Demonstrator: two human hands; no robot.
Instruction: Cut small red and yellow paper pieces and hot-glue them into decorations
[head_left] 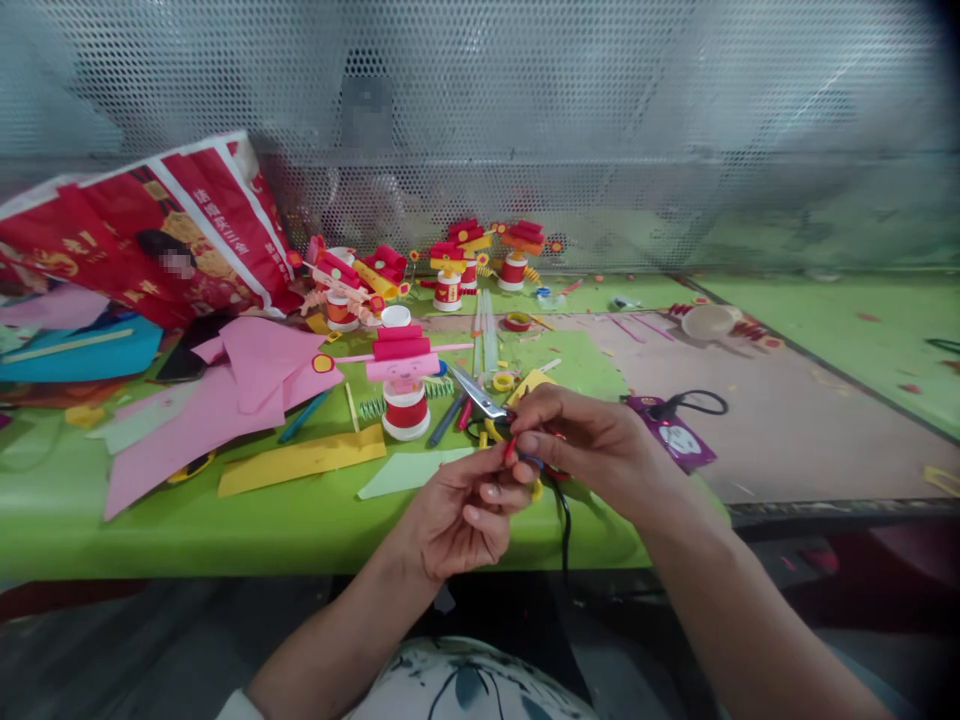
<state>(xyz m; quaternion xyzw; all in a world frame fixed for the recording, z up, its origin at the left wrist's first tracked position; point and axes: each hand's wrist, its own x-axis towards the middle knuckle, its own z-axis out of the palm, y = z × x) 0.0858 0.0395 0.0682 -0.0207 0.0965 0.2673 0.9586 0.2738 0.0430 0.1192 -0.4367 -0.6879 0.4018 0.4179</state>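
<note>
Near the front edge of the table, my left hand (469, 515) pinches a small red piece (511, 449), possibly paper, between thumb and fingertips. My right hand (592, 437) meets it from the right, its thumb and fingers closed on the same piece. The fingers cover most of it. Just beyond them lies a pair of scissors (480, 393) with silver blades pointing away to the left; its handles are partly hidden by my hands. Left of the scissors stands a paper-cup figure (406, 405) with a pink face, a red rolled hat and green coiled arms.
Pink paper sheets (202, 425), a yellow strip (300, 460) and a pale green piece (409, 472) lie at left. A red bag (202, 230) leans behind. Several cup figures (448, 290) stand at the back. A purple box with a cable (679, 440) is at right.
</note>
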